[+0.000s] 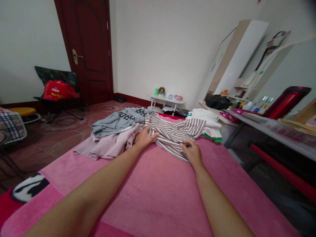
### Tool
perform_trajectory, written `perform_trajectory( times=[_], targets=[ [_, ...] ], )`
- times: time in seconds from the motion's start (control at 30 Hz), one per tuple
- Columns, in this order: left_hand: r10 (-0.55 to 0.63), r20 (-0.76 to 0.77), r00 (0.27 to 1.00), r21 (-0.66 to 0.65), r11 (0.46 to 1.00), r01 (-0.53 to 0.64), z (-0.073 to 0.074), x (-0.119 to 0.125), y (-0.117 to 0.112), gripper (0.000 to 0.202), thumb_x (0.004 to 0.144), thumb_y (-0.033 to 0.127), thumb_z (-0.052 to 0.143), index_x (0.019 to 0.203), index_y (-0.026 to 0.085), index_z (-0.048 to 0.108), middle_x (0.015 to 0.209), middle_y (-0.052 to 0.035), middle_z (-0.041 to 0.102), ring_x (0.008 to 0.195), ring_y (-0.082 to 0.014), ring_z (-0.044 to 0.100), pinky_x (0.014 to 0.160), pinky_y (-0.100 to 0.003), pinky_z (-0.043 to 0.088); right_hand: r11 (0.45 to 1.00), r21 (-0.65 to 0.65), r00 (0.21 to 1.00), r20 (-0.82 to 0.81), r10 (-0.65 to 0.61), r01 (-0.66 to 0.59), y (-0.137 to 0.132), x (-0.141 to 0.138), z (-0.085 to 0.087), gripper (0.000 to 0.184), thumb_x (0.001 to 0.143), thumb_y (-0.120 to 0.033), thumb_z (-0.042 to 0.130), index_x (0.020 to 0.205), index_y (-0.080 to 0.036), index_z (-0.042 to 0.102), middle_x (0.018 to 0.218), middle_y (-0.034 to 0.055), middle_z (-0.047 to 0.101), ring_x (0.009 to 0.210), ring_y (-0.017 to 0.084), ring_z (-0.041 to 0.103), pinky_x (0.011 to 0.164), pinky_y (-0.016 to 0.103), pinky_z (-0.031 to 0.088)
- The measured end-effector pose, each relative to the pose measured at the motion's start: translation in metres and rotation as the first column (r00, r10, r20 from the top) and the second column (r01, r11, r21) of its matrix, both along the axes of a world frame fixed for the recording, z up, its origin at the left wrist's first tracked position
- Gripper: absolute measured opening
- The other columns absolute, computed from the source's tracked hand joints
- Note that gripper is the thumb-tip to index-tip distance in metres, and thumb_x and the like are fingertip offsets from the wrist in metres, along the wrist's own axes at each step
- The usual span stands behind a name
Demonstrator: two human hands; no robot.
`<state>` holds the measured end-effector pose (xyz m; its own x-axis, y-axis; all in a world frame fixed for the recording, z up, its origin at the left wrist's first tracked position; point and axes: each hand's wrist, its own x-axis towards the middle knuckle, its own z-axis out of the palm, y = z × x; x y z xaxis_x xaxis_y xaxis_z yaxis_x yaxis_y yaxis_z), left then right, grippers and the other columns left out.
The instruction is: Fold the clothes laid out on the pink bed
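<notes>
A striped shirt (170,126), white with dark stripes, lies rumpled on the pink bed cover (153,191). My left hand (146,136) pinches its near left edge between thumb and fingers. On the right, my right hand (192,151) grips the near edge, fingers curled into the cloth. Left of the shirt lie a grey garment (116,121) with dark lettering and, nearer me, a pale pink garment (106,144). White folded clothes (206,120), with a green piece (216,139) under them, sit just beyond the shirt's right side.
A dressing table (274,128) with a red thermos (286,102) and a black bag (217,102) stands along the right. A low white shelf (166,98) is at the far wall. Back left, a folding chair (56,75) carries a red bag (60,90) beside a brown door (91,49).
</notes>
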<state>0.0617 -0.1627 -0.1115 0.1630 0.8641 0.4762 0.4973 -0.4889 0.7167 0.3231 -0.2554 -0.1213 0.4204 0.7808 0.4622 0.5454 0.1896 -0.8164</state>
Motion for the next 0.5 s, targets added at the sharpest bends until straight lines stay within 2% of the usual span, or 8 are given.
perform_trajectory(
  times=[0.07, 0.13, 0.2, 0.27, 0.3, 0.4, 0.5],
  targets=[
    [-0.028, -0.094, 0.995, 0.073, 0.997, 0.035, -0.001, 0.001, -0.004, 0.065, 0.07, 0.046, 0.071, 0.126, 0.022, 0.049, 0.119, -0.0068, 0.062, 0.108, -0.0267, 0.058, 0.092, -0.036, 0.044, 0.996, -0.08, 0.966, 0.253, 0.058, -0.039, -0.004, -0.009, 0.002, 0.042, 0.054, -0.045, 0.079, 0.09, -0.025, 0.071, 0.096, 0.0032, 0.067, 0.09, 0.022, 0.056, 0.08, 0.033, 0.041],
    [-0.021, -0.185, 0.982, 0.154, 0.987, 0.05, -0.001, 0.003, -0.006, 0.07, 0.068, 0.042, 0.073, 0.13, 0.021, 0.045, 0.123, -0.0081, 0.06, 0.111, -0.0268, 0.056, 0.095, -0.036, 0.043, 0.989, -0.141, 0.911, 0.399, 0.106, -0.053, -0.006, -0.015, 0.005, 0.034, 0.056, -0.039, 0.078, 0.087, -0.027, 0.072, 0.095, 0.0024, 0.067, 0.089, 0.022, 0.056, 0.079, 0.032, 0.04],
    [0.027, -0.214, 0.977, 0.206, 0.978, 0.018, 0.001, 0.004, -0.007, 0.067, 0.069, 0.033, 0.07, 0.13, 0.019, 0.044, 0.125, -0.01, 0.057, 0.114, -0.0271, 0.053, 0.097, -0.037, 0.041, 0.997, -0.075, 0.956, 0.289, 0.047, -0.026, -0.005, -0.017, 0.009, 0.021, 0.057, -0.033, 0.076, 0.075, -0.025, 0.071, 0.08, 0.0009, 0.067, 0.077, 0.02, 0.055, 0.073, 0.03, 0.039],
    [0.074, -0.197, 0.978, 0.232, 0.972, -0.027, 0.005, 0.004, -0.008, 0.065, 0.07, 0.022, 0.066, 0.131, 0.017, 0.043, 0.127, -0.0118, 0.054, 0.118, -0.0281, 0.049, 0.101, -0.039, 0.037, 0.995, 0.064, 0.995, 0.059, -0.075, 0.071, -0.002, -0.012, 0.013, 0.016, 0.059, -0.032, 0.073, 0.071, -0.023, 0.069, 0.07, -0.0008, 0.064, 0.069, 0.017, 0.053, 0.068, 0.028, 0.038],
    [0.097, -0.19, 0.977, 0.248, 0.968, -0.047, 0.007, 0.002, -0.008, 0.065, 0.07, 0.019, 0.064, 0.131, 0.017, 0.042, 0.129, -0.0124, 0.052, 0.12, -0.0287, 0.047, 0.103, -0.039, 0.035, 0.981, 0.13, 0.989, -0.053, -0.137, 0.143, 0.001, -0.008, 0.015, 0.018, 0.061, -0.034, 0.069, 0.073, -0.021, 0.068, 0.069, -0.001, 0.064, 0.068, 0.017, 0.053, 0.067, 0.028, 0.039],
    [0.174, -0.174, 0.969, 0.297, 0.948, -0.117, 0.013, -0.004, -0.007, 0.062, 0.071, 0.015, 0.06, 0.13, 0.019, 0.044, 0.13, -0.0102, 0.051, 0.121, -0.0285, 0.045, 0.104, -0.038, 0.033, 0.915, 0.224, 0.925, -0.261, -0.275, 0.335, 0.005, 0.012, 0.015, 0.026, 0.07, -0.04, 0.055, 0.082, -0.018, 0.064, 0.074, -0.0008, 0.061, 0.069, 0.016, 0.052, 0.063, 0.026, 0.039],
    [0.243, -0.156, 0.958, 0.293, 0.937, -0.19, 0.013, -0.014, -0.001, 0.048, 0.077, 0.01, 0.051, 0.124, 0.019, 0.05, 0.122, -0.0094, 0.057, 0.113, -0.0259, 0.051, 0.098, -0.036, 0.038, 0.86, 0.207, 0.832, -0.432, -0.348, 0.467, 0.003, 0.034, 0.007, 0.023, 0.069, -0.041, 0.049, 0.073, -0.019, 0.056, 0.063, -0.0048, 0.05, 0.058, 0.013, 0.043, 0.053, 0.024, 0.035]
  ],
)
